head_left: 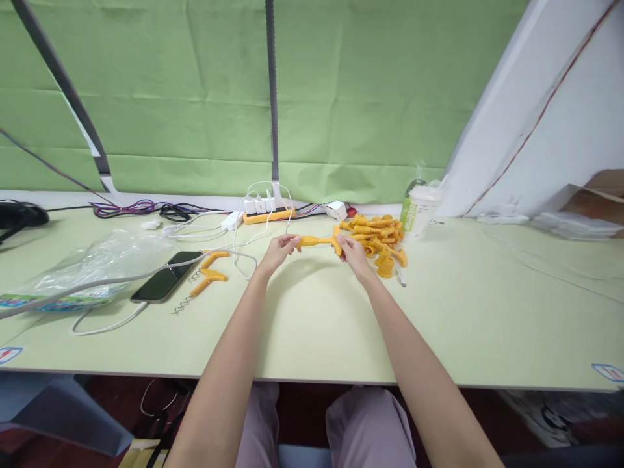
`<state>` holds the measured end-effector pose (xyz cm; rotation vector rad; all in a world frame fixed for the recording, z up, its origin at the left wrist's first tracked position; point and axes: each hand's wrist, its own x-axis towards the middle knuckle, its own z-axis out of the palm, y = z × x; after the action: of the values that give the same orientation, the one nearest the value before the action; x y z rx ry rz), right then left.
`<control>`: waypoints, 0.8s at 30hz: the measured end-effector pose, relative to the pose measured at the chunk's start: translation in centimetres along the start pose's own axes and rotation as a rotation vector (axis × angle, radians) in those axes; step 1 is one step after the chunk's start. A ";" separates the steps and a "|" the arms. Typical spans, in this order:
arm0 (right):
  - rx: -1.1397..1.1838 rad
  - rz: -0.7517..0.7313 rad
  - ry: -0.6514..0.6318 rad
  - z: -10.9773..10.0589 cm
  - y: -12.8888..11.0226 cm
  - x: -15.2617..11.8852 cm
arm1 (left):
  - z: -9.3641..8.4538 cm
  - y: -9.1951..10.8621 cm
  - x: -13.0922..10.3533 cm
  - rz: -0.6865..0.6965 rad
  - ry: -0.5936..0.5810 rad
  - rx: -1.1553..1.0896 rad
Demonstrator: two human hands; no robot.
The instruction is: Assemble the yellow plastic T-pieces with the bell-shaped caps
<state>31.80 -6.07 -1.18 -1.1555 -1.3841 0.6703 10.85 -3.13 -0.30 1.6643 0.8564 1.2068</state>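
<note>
Between my two hands a yellow plastic piece is held level above the table. My left hand pinches its thicker left end, and my right hand grips the wider, branched right end. Just behind and to the right of my right hand lies a pile of several yellow plastic parts, with a yellow ring-like part at its front. To the left, two yellow-handled corkscrews with metal spirals rest beside a dark phone.
A clear plastic bag and white cables lie at the left. Behind my hands are a yellow and white power strip and a white adapter. A lidded cup stands behind the pile; a cardboard box is far right.
</note>
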 end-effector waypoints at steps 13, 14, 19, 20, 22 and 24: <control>-0.071 -0.024 -0.040 0.1 0.3 0.3 | -0.3 0.0 -0.2 -0.003 -0.014 0.032; -0.075 -0.027 -0.040 0.1 0.3 0.3 | -0.3 -0.1 -0.2 -0.007 -0.008 0.033; -0.070 -0.019 -0.040 0.2 0.3 0.2 | -0.3 0.0 -0.2 -0.029 0.003 0.023; -0.065 -0.015 -0.041 0.2 0.3 0.2 | -0.3 0.0 -0.2 -0.031 0.002 0.022; -0.058 -0.008 -0.045 0.2 0.3 0.2 | -0.3 -0.1 -0.1 -0.031 0.000 0.024; -0.051 -0.006 -0.047 0.2 0.5 0.2 | -0.3 -0.3 0.0 -0.031 0.002 0.022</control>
<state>31.78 -5.64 -1.53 -1.1818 -1.4514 0.6646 10.52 -2.98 -0.55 1.6622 0.8958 1.1819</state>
